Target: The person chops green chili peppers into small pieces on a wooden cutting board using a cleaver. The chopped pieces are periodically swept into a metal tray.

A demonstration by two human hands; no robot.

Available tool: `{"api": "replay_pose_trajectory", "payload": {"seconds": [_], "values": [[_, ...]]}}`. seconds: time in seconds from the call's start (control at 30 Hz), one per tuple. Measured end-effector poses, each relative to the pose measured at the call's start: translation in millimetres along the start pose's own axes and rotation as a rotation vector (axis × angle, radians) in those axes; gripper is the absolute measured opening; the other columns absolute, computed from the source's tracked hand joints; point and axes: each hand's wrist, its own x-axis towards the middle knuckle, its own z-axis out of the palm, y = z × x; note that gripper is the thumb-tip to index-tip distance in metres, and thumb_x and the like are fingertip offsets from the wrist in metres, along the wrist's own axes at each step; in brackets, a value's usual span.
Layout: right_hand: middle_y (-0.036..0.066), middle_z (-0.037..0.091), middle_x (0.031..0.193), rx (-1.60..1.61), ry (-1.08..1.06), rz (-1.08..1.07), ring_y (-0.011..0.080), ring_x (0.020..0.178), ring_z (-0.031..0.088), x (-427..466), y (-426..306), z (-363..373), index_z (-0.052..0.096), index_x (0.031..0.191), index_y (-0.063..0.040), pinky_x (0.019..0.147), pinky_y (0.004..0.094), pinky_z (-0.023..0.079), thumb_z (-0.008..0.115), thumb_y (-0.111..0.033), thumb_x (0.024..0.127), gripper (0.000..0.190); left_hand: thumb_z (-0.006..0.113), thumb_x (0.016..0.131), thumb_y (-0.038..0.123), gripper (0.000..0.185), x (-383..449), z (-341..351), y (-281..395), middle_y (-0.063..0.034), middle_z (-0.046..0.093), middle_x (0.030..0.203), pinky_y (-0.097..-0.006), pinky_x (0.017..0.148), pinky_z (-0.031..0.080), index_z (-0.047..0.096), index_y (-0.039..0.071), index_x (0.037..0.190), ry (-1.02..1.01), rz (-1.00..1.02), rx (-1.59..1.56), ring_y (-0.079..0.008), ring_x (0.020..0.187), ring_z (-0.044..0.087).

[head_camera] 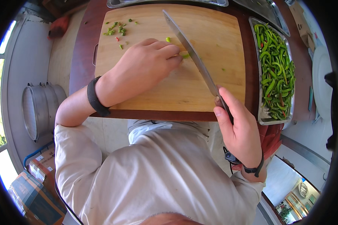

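My right hand (239,126) grips the handle of a kitchen knife (197,60), whose long blade slants up and left over the wooden cutting board (157,98). Beside the blade, my left hand (149,63) is palm down with its fingers curled. Its fingertips are at a green chili pepper (186,55) that partly shows between them and the blade; the hand covers the rest. Another green piece (168,39) lies just beyond the left knuckles. Cut chili pieces (120,29), mostly green with a red one, are scattered at the board's upper left.
A metal tray (275,121) full of green chili peppers (276,70) stands right of the board. Another metal tray (169,3) is at the board's far edge, and one more (278,17) lies at the upper right. A white round object (322,81) is farther right.
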Motion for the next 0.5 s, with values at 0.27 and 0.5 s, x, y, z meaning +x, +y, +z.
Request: {"api": "replay_pose_trajectory", "payload": {"seconds": [0.27,0.5], "values": [[0.022,0.077,0.112,0.023,-0.015,0.045,0.0407,0.093,0.077,7.2,-2.2,-4.5,0.064,0.147,-0.003,0.077,0.0442,0.062,0.074,-0.010,0.107,0.042,0.070,0.087,0.010,0.029,0.6,6.8,-2.0,-0.0036,0.065,0.109,-0.0363,0.094,0.057,0.075,0.008,0.116,0.138,0.039,-0.001,-0.0221,0.104,0.069],[0.024,0.077,0.105,0.021,-0.085,0.160,0.0467,0.088,0.075,23.9,-10.1,-14.6,0.064,0.145,-0.001,0.074,0.0477,0.060,0.071,-0.016,0.110,0.038,0.070,0.087,0.010,0.029,1.2,6.2,-0.2,-0.0033,0.066,0.109,-0.0354,0.093,0.057,0.075,0.007,0.115,0.163,0.066,0.060,-0.0216,0.105,0.069]]}}
